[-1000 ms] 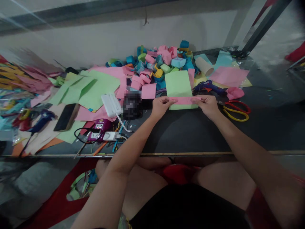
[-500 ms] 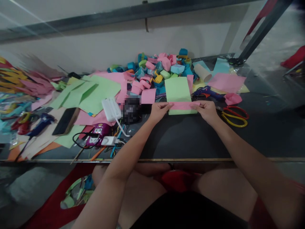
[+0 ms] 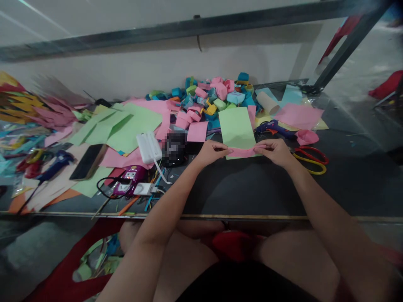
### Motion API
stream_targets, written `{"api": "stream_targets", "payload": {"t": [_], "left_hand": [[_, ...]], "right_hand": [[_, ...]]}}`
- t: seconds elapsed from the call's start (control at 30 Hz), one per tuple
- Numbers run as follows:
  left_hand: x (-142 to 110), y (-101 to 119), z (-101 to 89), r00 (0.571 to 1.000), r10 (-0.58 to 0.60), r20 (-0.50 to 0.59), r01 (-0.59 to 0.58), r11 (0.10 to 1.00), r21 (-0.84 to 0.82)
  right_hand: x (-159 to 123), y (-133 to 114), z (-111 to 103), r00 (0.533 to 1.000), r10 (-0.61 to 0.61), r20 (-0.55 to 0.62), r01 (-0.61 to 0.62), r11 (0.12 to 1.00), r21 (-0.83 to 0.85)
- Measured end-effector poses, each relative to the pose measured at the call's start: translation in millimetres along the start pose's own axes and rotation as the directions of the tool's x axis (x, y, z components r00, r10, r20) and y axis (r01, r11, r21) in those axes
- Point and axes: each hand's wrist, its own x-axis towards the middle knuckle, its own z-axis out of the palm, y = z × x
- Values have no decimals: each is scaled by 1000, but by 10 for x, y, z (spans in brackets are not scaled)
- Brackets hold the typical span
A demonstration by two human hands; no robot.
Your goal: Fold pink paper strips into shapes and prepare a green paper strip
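Observation:
A narrow pink paper strip (image 3: 242, 152) is stretched sideways between my two hands. My left hand (image 3: 212, 152) pinches its left end between thumb and fingers, and my right hand (image 3: 274, 151) pinches the right end. Below and behind the strip lies a light green sheet of paper (image 3: 237, 127) on the dark tabletop; a thin edge of it shows on the near side of the strip. Whether the strip touches the sheet I cannot tell. Scissors with red and yellow handles (image 3: 311, 160) lie just right of my right hand.
Behind the sheet is a heap of folded paper rings (image 3: 217, 94). A blue glue gun (image 3: 276, 128) and a cardboard tube (image 3: 268, 103) lie to its right. On the left are green sheets (image 3: 135, 121), a white power bank (image 3: 149, 147), a purple power strip (image 3: 130, 180) and a phone (image 3: 88, 162).
Both hands have come slightly closer together and nearer to me with the pink strip, which now bows a little. The camera view has shifted slightly.

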Motion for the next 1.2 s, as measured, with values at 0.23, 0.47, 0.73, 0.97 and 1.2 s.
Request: {"api": "stream_targets", "payload": {"t": [0.23,0.47,0.73,0.97,1.2], "left_hand": [[-227,303,-107,986,94,-140,0,831,557],[-831,410,73,798,-90,-595,592,297,749],[-578,228,-65,862,-94,-499,496,364,788],[-326,357,37,958,168,-234,106,550,829],[-338,216,26,879,-33,-475,451,379,808]], "right_hand": [[28,82,37,1000,-19,-7,18,999,-45],[56,128,95,1000,-10,9,11,998,-55],[61,155,85,1000,-12,-8,11,998,-57],[54,127,96,1000,12,22,-12,1000,-3],[43,104,103,1000,-4,27,4,1000,-25]]}}
